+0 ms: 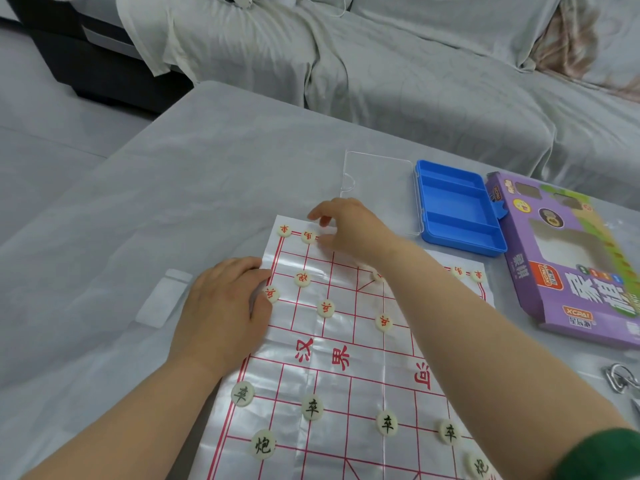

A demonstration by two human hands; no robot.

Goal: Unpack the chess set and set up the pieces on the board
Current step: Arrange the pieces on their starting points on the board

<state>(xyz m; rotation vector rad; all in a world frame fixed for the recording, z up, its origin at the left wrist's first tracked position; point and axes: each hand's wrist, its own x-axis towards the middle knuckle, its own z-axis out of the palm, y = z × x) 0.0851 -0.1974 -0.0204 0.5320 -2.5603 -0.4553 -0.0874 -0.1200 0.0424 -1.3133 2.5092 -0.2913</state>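
Left hand flat, fingers spread, pinning the glossy plastic red-grid board sheet at its left edge. Right hand beyond it, fingers loosely curled, grip unclear. Visible: nine red-marked cream discs, six black-marked discs. Right of right hand: one empty blue plastic tray.

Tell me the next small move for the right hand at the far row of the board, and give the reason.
Probably set a piece on the point just right of the red horse. The right hand hovers there with fingers curled; whether it holds a piece is hidden. Chariot and horse fill the far row's first two points, while the left hand presses the board edge flat.
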